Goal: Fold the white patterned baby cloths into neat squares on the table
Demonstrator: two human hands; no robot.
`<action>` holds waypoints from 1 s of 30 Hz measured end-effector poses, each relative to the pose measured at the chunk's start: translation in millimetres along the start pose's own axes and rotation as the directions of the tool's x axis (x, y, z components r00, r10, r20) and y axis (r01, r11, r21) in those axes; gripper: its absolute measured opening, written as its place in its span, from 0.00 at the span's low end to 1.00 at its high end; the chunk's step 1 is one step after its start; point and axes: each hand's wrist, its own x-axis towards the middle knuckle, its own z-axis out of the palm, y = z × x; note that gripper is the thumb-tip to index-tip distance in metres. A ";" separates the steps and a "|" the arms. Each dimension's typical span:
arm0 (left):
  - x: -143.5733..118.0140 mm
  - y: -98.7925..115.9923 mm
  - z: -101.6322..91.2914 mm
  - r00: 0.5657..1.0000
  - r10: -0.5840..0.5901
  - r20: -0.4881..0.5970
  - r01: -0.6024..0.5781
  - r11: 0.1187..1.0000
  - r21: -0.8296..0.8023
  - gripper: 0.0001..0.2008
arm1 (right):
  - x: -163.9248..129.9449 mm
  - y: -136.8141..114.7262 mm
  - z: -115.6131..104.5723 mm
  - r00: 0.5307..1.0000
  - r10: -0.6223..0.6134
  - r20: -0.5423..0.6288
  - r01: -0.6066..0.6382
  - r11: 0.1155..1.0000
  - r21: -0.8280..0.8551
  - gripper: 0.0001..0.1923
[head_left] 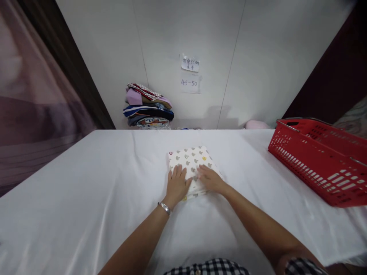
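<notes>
- Step in hand, as it looks: pressing a folded cloth (190,160) flat on the tabletop (86,183).
- The cloth lies under and just beyond both hands.
- Left hand (177,185): flat, fingers spread, palm down on the cloth's near left part, gripping nothing.
- Right hand (210,178): flat on the near right part, touching it, gripping nothing.
- Both forearms reach forward, converging.
- A basket (321,160) sits well right.
- Any lift would call for gripping the edges.
</notes>
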 end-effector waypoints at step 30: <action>73.8 -22.4 10.5 0.978 -0.194 0.077 0.193 0.981 0.023 0.32 | 81.6 57.4 -1.2 0.980 0.199 -0.003 -0.196 0.964 -0.180 0.32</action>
